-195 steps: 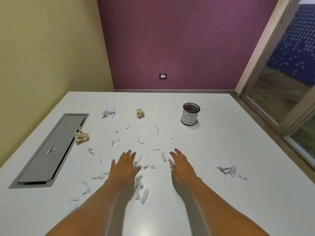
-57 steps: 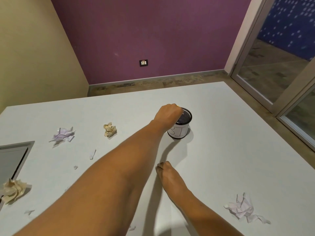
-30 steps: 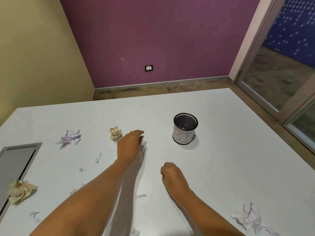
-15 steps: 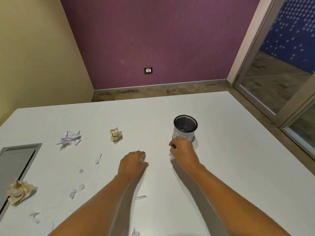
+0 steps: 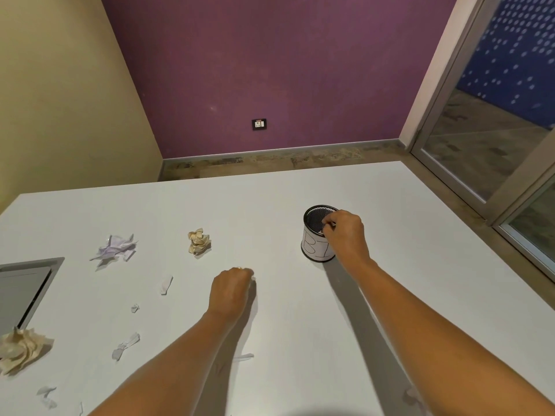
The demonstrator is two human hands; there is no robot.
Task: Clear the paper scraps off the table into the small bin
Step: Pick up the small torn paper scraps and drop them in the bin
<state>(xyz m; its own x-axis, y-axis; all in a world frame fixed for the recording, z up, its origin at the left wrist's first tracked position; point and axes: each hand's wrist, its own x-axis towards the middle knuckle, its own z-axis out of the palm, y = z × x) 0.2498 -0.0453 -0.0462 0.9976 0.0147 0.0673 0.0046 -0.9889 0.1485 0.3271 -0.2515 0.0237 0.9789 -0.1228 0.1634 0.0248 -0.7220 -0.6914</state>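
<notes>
The small black mesh bin (image 5: 313, 250) with a white label stands upright right of the table's middle. My right hand (image 5: 345, 232) hovers over its right rim, fingertips pinched together above the opening; little of what they pinch shows. My left hand (image 5: 229, 291) rests on the white table (image 5: 420, 265) with its fingers curled, and a white scrap (image 5: 253, 277) peeks out at its fingertips. Loose white scraps lie to the left: a strip (image 5: 166, 285), a tiny bit (image 5: 135, 308) and a torn piece (image 5: 126, 348). A thin sliver (image 5: 244, 357) lies beside my left forearm.
A tan crumpled ball (image 5: 198, 241) and a lilac crumpled sheet (image 5: 115, 246) lie far left of the bin. Another tan crumple (image 5: 22, 349) sits beside the grey cable hatch (image 5: 24, 289) at the left edge. Glass doors stand to the right.
My right hand has lifted off the table and moved up to the bin's rim. My left hand has curled tighter at the same spot. The view has shifted slightly.
</notes>
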